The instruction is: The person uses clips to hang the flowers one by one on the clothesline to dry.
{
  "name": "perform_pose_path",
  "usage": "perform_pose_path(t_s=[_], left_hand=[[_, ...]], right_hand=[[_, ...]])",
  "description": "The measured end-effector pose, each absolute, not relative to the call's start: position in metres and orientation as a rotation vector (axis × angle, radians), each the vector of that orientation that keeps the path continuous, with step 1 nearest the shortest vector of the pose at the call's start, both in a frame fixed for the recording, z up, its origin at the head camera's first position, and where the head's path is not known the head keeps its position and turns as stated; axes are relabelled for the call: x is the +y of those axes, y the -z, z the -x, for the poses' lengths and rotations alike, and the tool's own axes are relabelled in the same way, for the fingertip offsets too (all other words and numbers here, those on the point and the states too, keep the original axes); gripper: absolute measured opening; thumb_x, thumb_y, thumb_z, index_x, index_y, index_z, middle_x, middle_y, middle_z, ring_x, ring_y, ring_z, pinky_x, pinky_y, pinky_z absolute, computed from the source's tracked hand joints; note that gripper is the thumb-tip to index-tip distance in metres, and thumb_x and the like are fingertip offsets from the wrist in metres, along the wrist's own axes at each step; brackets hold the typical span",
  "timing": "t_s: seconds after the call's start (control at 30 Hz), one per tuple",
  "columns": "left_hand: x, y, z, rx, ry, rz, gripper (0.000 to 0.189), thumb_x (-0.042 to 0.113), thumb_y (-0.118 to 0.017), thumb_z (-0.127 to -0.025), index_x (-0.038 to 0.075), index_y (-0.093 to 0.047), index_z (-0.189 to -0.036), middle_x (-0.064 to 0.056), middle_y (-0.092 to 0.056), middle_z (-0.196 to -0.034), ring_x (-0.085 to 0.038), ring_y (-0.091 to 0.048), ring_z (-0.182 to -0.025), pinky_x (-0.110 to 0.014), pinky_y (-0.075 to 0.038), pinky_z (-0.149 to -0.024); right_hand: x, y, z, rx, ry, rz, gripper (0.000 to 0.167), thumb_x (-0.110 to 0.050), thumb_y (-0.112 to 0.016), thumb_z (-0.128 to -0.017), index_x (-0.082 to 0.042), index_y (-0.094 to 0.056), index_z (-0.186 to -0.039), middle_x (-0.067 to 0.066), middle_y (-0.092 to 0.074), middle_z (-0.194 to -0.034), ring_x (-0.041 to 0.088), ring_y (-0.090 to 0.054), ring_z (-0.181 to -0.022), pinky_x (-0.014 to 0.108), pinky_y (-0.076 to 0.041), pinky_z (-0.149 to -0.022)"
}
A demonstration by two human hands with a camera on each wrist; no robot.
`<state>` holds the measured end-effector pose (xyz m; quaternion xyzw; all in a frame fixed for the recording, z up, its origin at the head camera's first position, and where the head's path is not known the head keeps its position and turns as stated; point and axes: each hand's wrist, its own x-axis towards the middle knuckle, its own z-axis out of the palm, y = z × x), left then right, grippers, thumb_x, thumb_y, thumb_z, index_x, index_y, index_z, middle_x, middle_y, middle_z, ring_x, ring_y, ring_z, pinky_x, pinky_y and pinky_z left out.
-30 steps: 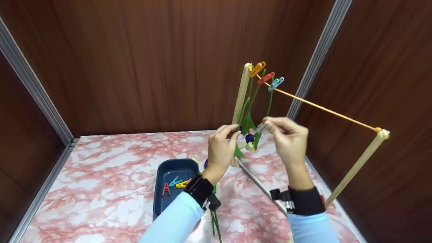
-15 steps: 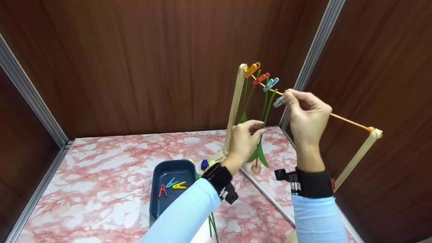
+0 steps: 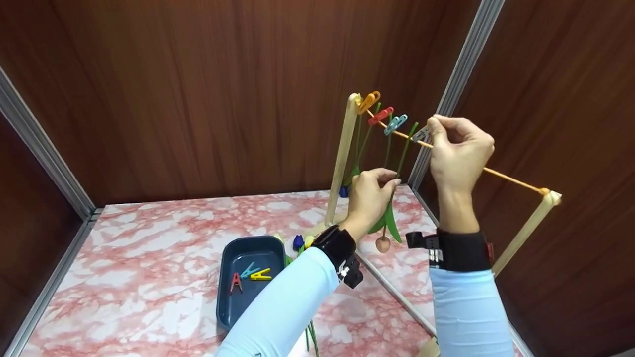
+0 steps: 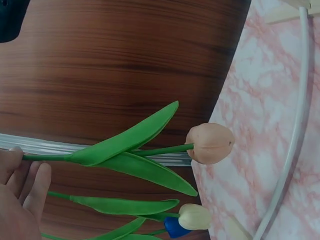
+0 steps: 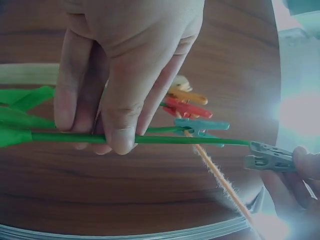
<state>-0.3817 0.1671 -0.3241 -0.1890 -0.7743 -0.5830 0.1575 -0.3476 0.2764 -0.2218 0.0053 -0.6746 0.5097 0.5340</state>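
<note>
My left hand pinches the green stem of a peach artificial tulip, which hangs flower-down. The stem's upper end rises past the orange string. With thumb and fingers, my right hand pinches a grey clothespin at the string. In the right wrist view the jaws of that clothespin are right at the stem's tip. Orange, red and light blue clothespins clip other tulip stems to the string. A cream tulip and a blue one hang beside the peach one.
Two wooden posts hold the string, with a pale rod low between them. A dark blue tray contains red, light blue and yellow clothespins. More tulips lie beside it. Wood-patterned walls enclose the marbled table.
My right hand has risen with the grey clothespin from near my left hand up to the string. My left hand has moved right, bringing the peach tulip's stem up against the string.
</note>
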Motion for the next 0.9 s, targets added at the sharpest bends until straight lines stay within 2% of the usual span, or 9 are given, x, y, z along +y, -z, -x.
perform_pose_path(t_s=[0.17, 0.4, 0.43, 0.6, 0.8, 0.9], left_hand=[[0.168, 0.325, 0.388, -2.235, 1.666, 0.525, 0.015, 0.015, -0.079, -0.100, 0.008, -0.085, -0.113, -0.006, -0.086, -0.105, -0.016, -0.082, -0.095, -0.018, -0.060, -0.080], [0.172, 0.327, 0.396, -2.269, 1.641, 0.498, 0.015, 0.015, -0.080, -0.099, 0.008, -0.085, -0.111, -0.005, -0.086, -0.103, -0.017, -0.081, -0.095, -0.020, -0.061, -0.081], [0.173, 0.327, 0.397, -2.276, 1.641, 0.495, 0.015, 0.015, -0.080, -0.099, 0.008, -0.085, -0.111, -0.005, -0.086, -0.104, -0.017, -0.081, -0.096, -0.020, -0.061, -0.081], [0.177, 0.324, 0.399, -2.276, 1.667, 0.509, 0.016, 0.014, -0.079, -0.100, 0.007, -0.084, -0.112, -0.006, -0.086, -0.106, -0.018, -0.081, -0.097, -0.020, -0.061, -0.083], [0.181, 0.321, 0.403, -2.282, 1.648, 0.537, 0.016, 0.014, -0.079, -0.100, 0.007, -0.084, -0.113, -0.007, -0.086, -0.107, -0.017, -0.081, -0.099, -0.019, -0.060, -0.084], [0.183, 0.320, 0.405, -2.272, 1.637, 0.539, 0.015, 0.012, -0.080, -0.099, 0.006, -0.084, -0.112, -0.007, -0.086, -0.106, -0.018, -0.081, -0.100, -0.019, -0.060, -0.085]], right_hand=[[0.277, 0.217, 0.355, -1.690, -1.179, 0.036, 0.006, -0.009, -0.084, -0.094, -0.003, -0.086, -0.093, -0.027, -0.071, -0.073, -0.003, -0.069, -0.064, 0.013, -0.049, -0.058], [0.277, 0.216, 0.362, -1.801, -1.084, 0.098, 0.006, -0.007, -0.081, -0.096, -0.003, -0.086, -0.094, 0.012, -0.082, -0.089, -0.009, -0.062, -0.061, 0.013, -0.045, -0.057], [0.277, 0.216, 0.363, -1.812, -1.077, 0.101, 0.007, -0.006, -0.080, -0.096, -0.002, -0.085, -0.094, 0.014, -0.082, -0.090, -0.009, -0.061, -0.061, 0.013, -0.045, -0.057], [0.278, 0.215, 0.369, -1.884, -1.057, 0.111, 0.008, -0.006, -0.077, -0.098, 0.000, -0.084, -0.097, 0.015, -0.082, -0.094, -0.010, -0.060, -0.064, 0.014, -0.046, -0.059], [0.282, 0.211, 0.371, -1.996, -1.065, 0.180, 0.014, -0.014, -0.079, -0.099, -0.004, -0.084, -0.108, 0.002, -0.078, -0.095, -0.007, -0.062, -0.072, 0.014, -0.048, -0.065], [0.284, 0.207, 0.369, -2.051, -1.070, 0.199, 0.020, -0.018, -0.080, -0.099, -0.006, -0.083, -0.115, 0.006, -0.081, -0.103, -0.007, -0.063, -0.077, 0.013, -0.049, -0.070]])
